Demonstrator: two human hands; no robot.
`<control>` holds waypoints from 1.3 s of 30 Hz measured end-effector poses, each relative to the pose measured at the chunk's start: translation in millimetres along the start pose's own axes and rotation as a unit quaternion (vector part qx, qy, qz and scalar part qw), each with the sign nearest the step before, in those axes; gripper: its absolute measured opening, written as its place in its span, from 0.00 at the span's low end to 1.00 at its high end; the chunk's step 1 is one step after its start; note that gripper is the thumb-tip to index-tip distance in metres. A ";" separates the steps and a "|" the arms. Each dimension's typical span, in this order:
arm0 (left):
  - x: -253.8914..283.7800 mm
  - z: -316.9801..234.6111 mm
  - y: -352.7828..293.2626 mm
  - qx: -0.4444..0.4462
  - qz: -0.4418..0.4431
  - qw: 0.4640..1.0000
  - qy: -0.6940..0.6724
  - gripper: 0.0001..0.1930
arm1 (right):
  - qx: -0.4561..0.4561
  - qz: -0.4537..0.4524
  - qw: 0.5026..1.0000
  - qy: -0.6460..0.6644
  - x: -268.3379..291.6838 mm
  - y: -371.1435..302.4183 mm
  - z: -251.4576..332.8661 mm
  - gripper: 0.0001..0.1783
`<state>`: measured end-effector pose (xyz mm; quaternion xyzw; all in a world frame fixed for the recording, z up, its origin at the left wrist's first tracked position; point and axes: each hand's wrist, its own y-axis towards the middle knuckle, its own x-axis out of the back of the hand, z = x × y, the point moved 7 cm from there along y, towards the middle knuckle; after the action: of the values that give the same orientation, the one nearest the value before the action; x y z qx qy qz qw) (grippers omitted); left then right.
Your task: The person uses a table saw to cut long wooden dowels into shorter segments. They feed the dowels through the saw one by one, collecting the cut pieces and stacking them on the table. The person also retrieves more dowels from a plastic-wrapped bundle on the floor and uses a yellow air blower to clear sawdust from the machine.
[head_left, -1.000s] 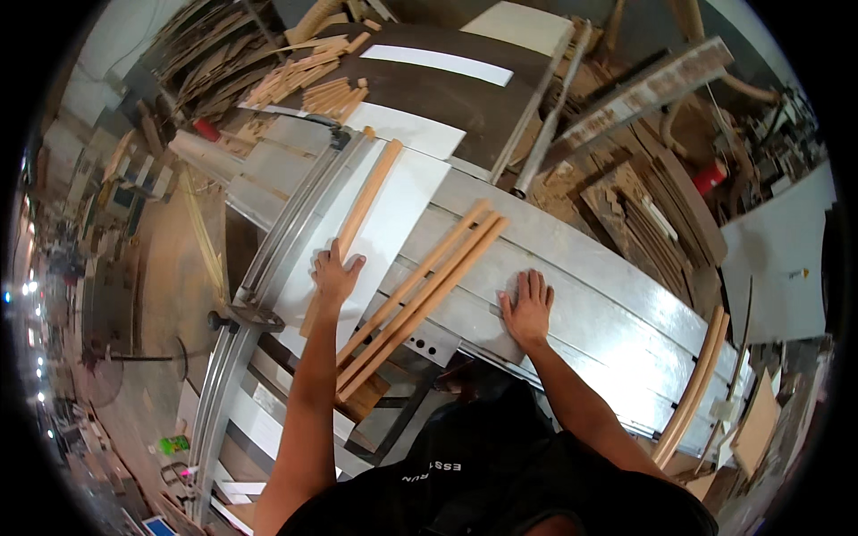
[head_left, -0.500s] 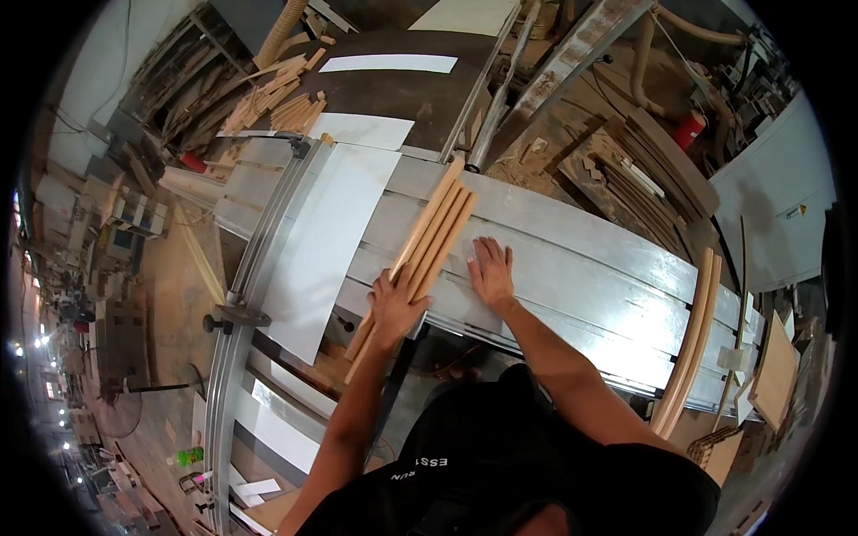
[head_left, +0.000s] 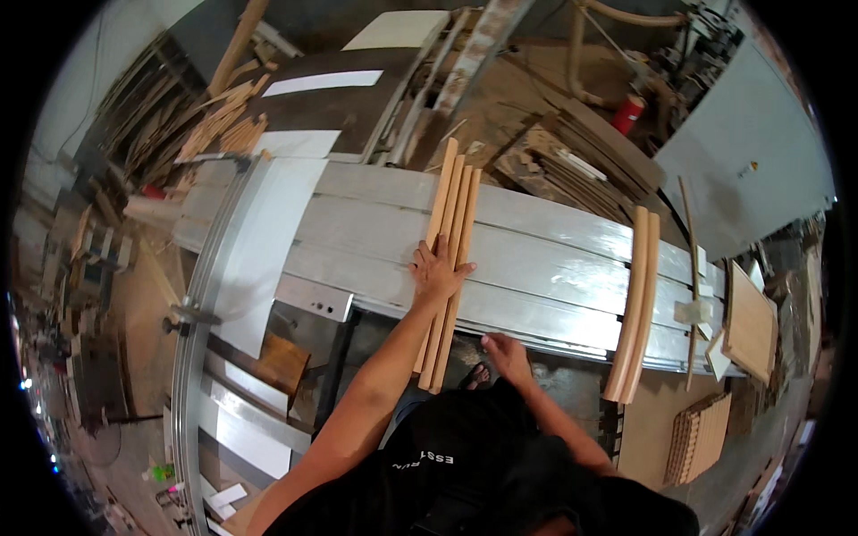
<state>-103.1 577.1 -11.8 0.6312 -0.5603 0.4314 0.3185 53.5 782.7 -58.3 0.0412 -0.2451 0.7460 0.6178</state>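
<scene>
The left hand (head_left: 435, 275) lies spread across four wood strips (head_left: 461, 201), thumb out over their right side; how hard it squeezes cannot be told. The strips sit directly under it, side by side, far ends beyond the fingers, near ends overhanging the bench (head_left: 366, 228) by the wrist. Nearer the body, to its right, the right hand (head_left: 509, 357) is just off the bench, fingers curled, thumb out; whether it holds anything is unclear.

To steer the group well, even palm pressure, with the thumb hooked round the outer strip, should stop the strips fanning (their ends are staggered, so tapping them level may help). The overhang probably deserves support from the right hand.

The bench around the left hand is smooth, grooved, shiny metal, which likely slides easily. Left of it lie a white panel (head_left: 259, 241) and a rail (head_left: 185, 402); well to its right, a strip pair (head_left: 640, 286). Beyond the fingers are boards (head_left: 610, 147), a red can (head_left: 628, 114) and, farther right, a pale cabinet (head_left: 751, 116).
</scene>
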 end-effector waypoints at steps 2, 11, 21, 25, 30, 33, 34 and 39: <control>-11.8 -28.5 4.3 -0.003 0.005 1.000 0.010 0.53 | -0.045 0.012 0.995 0.085 -3.1 -28.3 -20.3 0.33; -69.8 -94.2 -22.0 -0.053 -0.060 0.996 -0.046 0.38 | -0.072 -0.117 0.962 0.237 28.7 -80.1 -59.3 0.25; -46.5 -82.7 -47.5 -0.054 -0.057 0.995 -0.058 0.32 | -0.161 -0.033 0.947 0.277 44.7 -62.9 -93.8 0.15; -46.2 -55.8 -58.1 -0.062 -0.045 0.996 -0.042 0.34 | -0.084 -0.201 0.955 0.203 59.1 -67.4 -62.0 0.14; -54.0 -21.3 -37.9 -0.047 -0.028 0.990 -0.133 0.33 | 0.008 -0.382 0.920 -0.089 70.5 -97.9 15.6 0.13; -51.8 -7.1 -29.1 -0.005 -0.010 0.968 -0.252 0.30 | 0.015 -0.305 0.947 -0.100 43.4 -90.5 63.4 0.14; -54.2 1.2 -23.1 0.010 -0.006 0.961 -0.275 0.30 | 0.068 -0.285 0.944 -0.149 31.4 -84.2 82.3 0.15; -44.9 7.3 -25.2 0.087 0.147 0.871 -0.461 0.32 | 0.034 -0.202 0.916 -0.344 -15.2 -44.9 86.0 0.30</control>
<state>-76.9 594.3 -53.3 0.6937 -0.6903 0.1800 -0.0991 78.6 738.4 25.7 0.3649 -0.4032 0.5531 0.6312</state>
